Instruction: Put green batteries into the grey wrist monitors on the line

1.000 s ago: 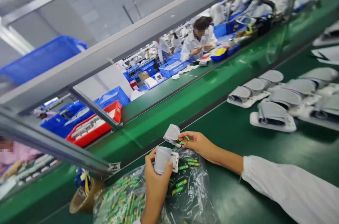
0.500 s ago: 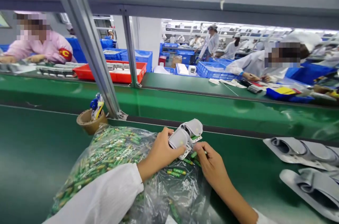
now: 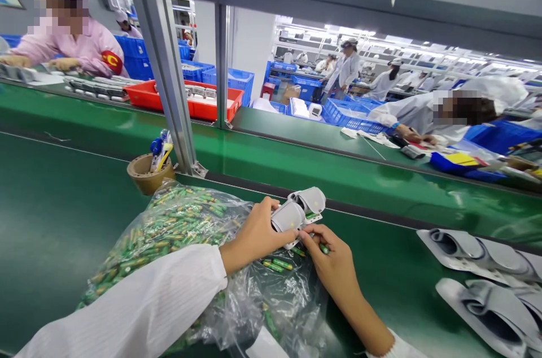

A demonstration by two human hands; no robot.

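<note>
My left hand (image 3: 254, 234) is closed round a small white device with a grey cuff (image 3: 288, 217), held over a clear plastic bag (image 3: 178, 239) full of green batteries. A second device with a grey cuff (image 3: 311, 201) lies just behind it on the green belt. My right hand (image 3: 332, 262) sits right beside the held device, fingers pinched on a green battery (image 3: 324, 248) at the device's lower edge. Loose green batteries (image 3: 275, 263) lie on the bag under both hands.
A brown cup of pens (image 3: 150, 169) stands by a metal post (image 3: 165, 70). More grey-cuffed devices (image 3: 478, 259) lie on the belt at right. Beyond the frame are a red tray (image 3: 190, 101), blue bins (image 3: 339, 112) and several other workers.
The camera has swung from a tilted view to level and drifted slightly. My left hand turned the device over; my right hand moved in against it with a battery.
</note>
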